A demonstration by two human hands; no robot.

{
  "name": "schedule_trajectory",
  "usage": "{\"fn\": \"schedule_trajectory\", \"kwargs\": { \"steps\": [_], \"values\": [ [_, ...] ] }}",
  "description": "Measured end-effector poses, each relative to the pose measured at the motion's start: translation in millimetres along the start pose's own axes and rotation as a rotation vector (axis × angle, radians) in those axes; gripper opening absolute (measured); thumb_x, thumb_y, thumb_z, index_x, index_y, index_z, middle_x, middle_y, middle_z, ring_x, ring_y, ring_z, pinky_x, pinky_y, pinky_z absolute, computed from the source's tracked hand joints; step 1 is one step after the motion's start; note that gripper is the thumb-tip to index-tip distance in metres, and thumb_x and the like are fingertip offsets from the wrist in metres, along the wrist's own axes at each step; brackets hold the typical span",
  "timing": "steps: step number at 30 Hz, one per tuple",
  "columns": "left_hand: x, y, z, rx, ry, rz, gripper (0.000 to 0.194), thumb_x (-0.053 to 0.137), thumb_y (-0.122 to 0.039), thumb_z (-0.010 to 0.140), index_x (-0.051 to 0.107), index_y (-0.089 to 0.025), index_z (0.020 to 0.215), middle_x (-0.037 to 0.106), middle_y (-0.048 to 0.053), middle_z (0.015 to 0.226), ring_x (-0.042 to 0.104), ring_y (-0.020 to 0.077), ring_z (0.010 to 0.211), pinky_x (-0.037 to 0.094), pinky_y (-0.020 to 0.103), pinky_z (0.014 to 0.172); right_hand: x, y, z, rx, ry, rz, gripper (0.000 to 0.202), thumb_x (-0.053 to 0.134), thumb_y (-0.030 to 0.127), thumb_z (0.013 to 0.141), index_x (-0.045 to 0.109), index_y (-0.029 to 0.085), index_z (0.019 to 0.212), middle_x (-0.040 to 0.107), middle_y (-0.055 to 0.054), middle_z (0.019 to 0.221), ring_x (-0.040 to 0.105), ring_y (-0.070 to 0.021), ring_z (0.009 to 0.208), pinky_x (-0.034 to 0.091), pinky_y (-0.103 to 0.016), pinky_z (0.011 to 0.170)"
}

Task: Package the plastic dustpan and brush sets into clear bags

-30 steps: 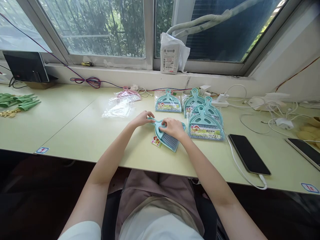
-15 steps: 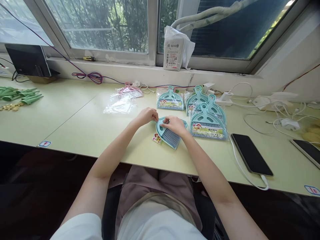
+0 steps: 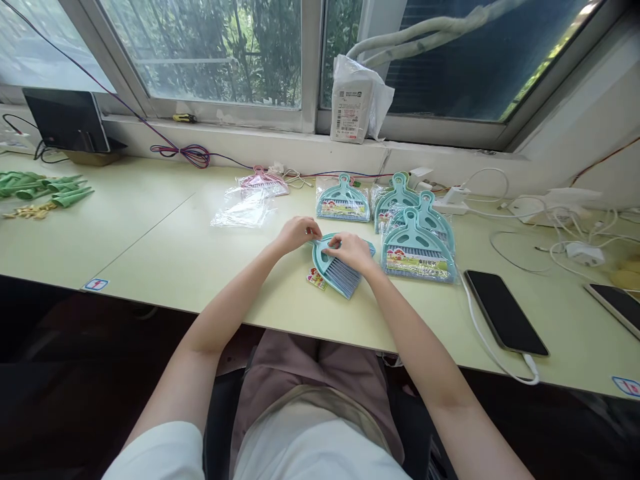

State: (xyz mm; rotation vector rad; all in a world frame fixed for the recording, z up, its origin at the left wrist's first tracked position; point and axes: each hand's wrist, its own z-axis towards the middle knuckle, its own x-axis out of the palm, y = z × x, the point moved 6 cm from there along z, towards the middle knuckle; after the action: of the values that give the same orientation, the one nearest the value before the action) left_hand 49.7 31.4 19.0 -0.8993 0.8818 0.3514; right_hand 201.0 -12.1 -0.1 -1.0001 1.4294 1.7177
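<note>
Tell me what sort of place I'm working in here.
Probably a small packing workshop: bagged teal dustpan sets beside your hands, clear plastic bags on the long table, and a wrapped, labelled package on the windowsill.

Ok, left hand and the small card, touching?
Apart. Head view: left hand is at the handle end of the dustpan; the card lies nearer the person, table showing between.
</note>
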Motion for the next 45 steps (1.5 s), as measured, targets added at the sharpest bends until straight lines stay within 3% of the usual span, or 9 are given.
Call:
{"fn": "schedule_trajectory", "kwargs": {
  "steps": [4,6,11,18,23,27,31,36,45],
  "values": [
    [-32.6,7.5,-7.8,-0.112,-0.532,-0.118,0.036,0.059,-0.04,0.085,0.063,-0.022,0.117,0.061,0.01,0.117,0.057,0.02,0.1,0.047,0.03,0.083,-14.4,-3.6,0.3,0.038,-0.174,0.139,0.023,0.068,0.046,0.076,0.07,0.024,0.084,0.072,0.001,0.089,0.064,-0.0176,0.085,0.04,-0.026,0.067],
    [-35.2,8.7,-7.9,-0.152,-0.631,-0.284,0.048,0.057,-0.044,0.087,0.052,-0.021,0.129,0.055,0.013,0.126,0.056,0.0203,0.106,0.047,0.031,0.086,-26.9,-6.0,-1.8,0.055,-0.326,0.232,0.026,0.065,0.047,0.079,0.069,0.022,0.087,0.07,-0.001,0.089,0.063,-0.0172,0.082,0.04,-0.026,0.067],
    [9.8,-16.5,5.5,-0.133,-0.186,-0.653,0.053,0.045,-0.053,0.092,0.05,-0.018,0.131,0.065,0.011,0.113,0.062,0.0216,0.1,0.05,0.031,0.082,-41.7,-6.2,-9.5,0.026,-0.518,0.426,0.035,0.054,0.052,0.086,0.064,0.019,0.092,0.064,-0.002,0.08,0.053,-0.0141,0.063,0.042,-0.026,0.064],
    [18.0,-33.7,-2.5,-0.079,-0.075,-0.634,0.066,0.058,-0.055,0.083,0.046,-0.023,0.139,0.064,0.01,0.121,0.063,0.0237,0.104,0.05,0.032,0.083,-34.8,-8.0,-7.4,0.031,-0.515,0.463,0.036,0.052,0.052,0.087,0.063,0.019,0.098,0.064,-0.003,0.081,0.054,-0.0143,0.063,0.044,-0.027,0.065],
    [11.9,-21.8,-0.1,-0.122,-0.243,-0.613,0.058,0.068,-0.04,0.076,0.054,-0.018,0.128,0.069,0.007,0.104,0.064,0.0227,0.095,0.05,0.032,0.081,-39.1,-6.2,-11.3,-0.006,-0.534,0.507,0.034,0.039,0.036,0.093,0.064,0.019,0.107,0.068,-0.008,0.102,0.061,-0.0166,0.077,0.048,-0.028,0.073],
    [-9.2,8.5,-1.2,-0.195,-0.519,-0.692,0.042,0.065,-0.028,0.074,0.06,-0.016,0.114,0.069,0.006,0.101,0.064,0.0216,0.095,0.05,0.032,0.085,-48.4,-11.1,-18.6,0.071,-0.654,0.422,0.039,0.028,0.027,0.094,0.062,0.019,0.111,0.063,-0.011,0.12,0.061,-0.017,0.086,0.047,-0.029,0.078],
    [-29.2,46.8,-9.1,-0.319,-0.773,-0.625,0.035,0.059,-0.026,0.076,0.062,-0.018,0.11,0.068,0.007,0.108,0.063,0.0218,0.103,0.048,0.033,0.092,-30.1,-15.2,-6.9,0.109,-0.463,0.288,0.033,0.036,0.026,0.093,0.064,0.02,0.108,0.065,-0.009,0.118,0.061,-0.018,0.091,0.044,-0.031,0.086],
    [-21.8,76.2,-9.6,-0.413,-0.777,-0.738,0.04,0.061,-0.03,0.072,0.062,-0.016,0.11,0.068,0.008,0.105,0.064,0.0222,0.1,0.051,0.034,0.089,8.6,-18.1,5.4,0.085,-0.116,0.022,0.036,0.059,0.043,0.085,0.064,0.025,0.117,0.058,-0.009,0.132,0.046,-0.0282,0.124,0.035,-0.045,0.1],
    [-13.4,75.7,-8.3,-0.396,-0.736,-0.715,0.04,0.063,-0.031,0.072,0.062,-0.016,0.109,0.068,0.01,0.109,0.064,0.0233,0.103,0.051,0.036,0.092,5.9,-32.3,14.4,0.099,-0.081,0.212,0.047,0.075,0.01,0.069,0.065,0.016,0.115,0.066,-0.009,0.114,0.061,-0.0166,0.105,0.045,-0.028,0.094]
  ]
}}
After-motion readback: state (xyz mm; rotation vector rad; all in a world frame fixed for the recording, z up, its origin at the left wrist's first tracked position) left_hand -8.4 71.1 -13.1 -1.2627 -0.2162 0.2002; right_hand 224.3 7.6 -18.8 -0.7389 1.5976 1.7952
